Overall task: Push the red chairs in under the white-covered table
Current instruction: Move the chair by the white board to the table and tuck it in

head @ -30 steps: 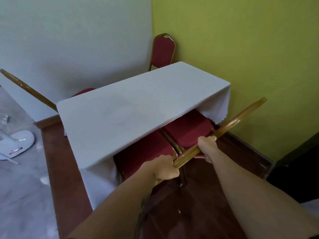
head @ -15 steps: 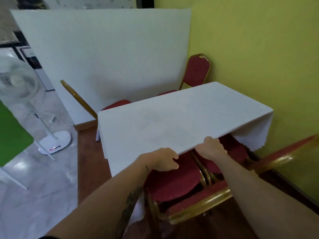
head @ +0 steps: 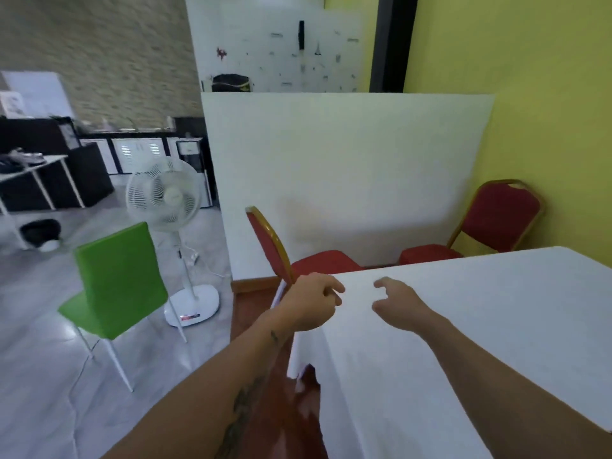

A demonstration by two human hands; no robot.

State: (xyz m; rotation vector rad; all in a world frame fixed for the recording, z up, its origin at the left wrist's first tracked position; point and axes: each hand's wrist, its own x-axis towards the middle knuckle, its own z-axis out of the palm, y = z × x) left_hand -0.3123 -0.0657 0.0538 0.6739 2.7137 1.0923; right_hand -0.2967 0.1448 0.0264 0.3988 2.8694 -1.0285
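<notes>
The white-covered table [head: 496, 326] fills the lower right. At its far side stand two red chairs with gold frames: the left red chair [head: 291, 256] has its seat partly under the table's corner, and the right red chair [head: 490, 223] stands by the yellow wall with its seat at the table edge. My left hand [head: 311, 301] hovers over the table's near left corner, fingers loosely curled and holding nothing. My right hand [head: 397, 303] is above the tablecloth, fingers apart and empty. The two near-side chairs are out of view.
A white partition board [head: 347, 167] stands behind the red chairs. A green chair [head: 116, 279] and a white pedestal fan [head: 169, 207] stand on the grey floor to the left. A yellow wall [head: 530, 94] borders the right side. Desks and cabinets lie far left.
Both hands let go of the gold chair back and lifted over the table. The view swung up and left, so the near chairs dropped out of sight and the far chairs came into view.
</notes>
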